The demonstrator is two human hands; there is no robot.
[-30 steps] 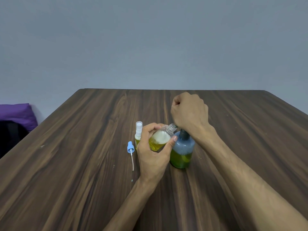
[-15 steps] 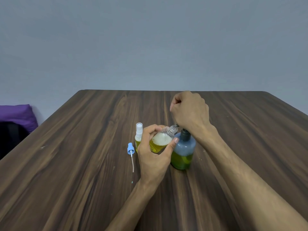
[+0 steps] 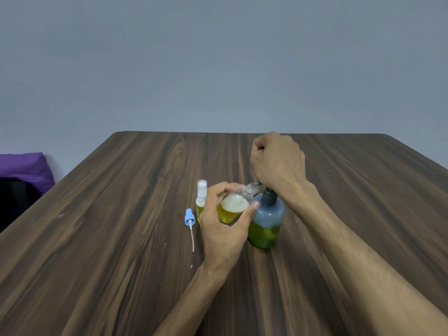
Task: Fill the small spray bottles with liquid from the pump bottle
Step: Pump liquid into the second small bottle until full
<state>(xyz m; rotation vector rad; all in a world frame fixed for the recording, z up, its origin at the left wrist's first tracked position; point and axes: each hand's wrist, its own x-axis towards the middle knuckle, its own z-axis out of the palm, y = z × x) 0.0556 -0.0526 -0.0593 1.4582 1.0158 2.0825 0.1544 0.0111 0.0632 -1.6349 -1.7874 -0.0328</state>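
Observation:
My left hand [image 3: 224,226] grips a small clear bottle [image 3: 234,208] tilted to the right, partly filled with yellow liquid topped by white foam. Its open threaded neck [image 3: 251,189] sits under the spout of the blue-grey pump bottle [image 3: 266,219], which stands on the wooden table [image 3: 121,238] and holds green-yellow liquid. My right hand [image 3: 276,163] is curled into a fist over the pump head, hiding it. A second small spray bottle [image 3: 201,202] with a white cap stands upright left of my left hand. A loose blue spray head [image 3: 189,218] with its tube lies on the table.
A purple cushion [image 3: 24,168] sits on something dark beyond the table's left edge. A grey wall rises behind the table's far edge.
My right fist has risen slightly over the pump. The foam level in the tilted bottle looks a little higher. The left hand holds its place.

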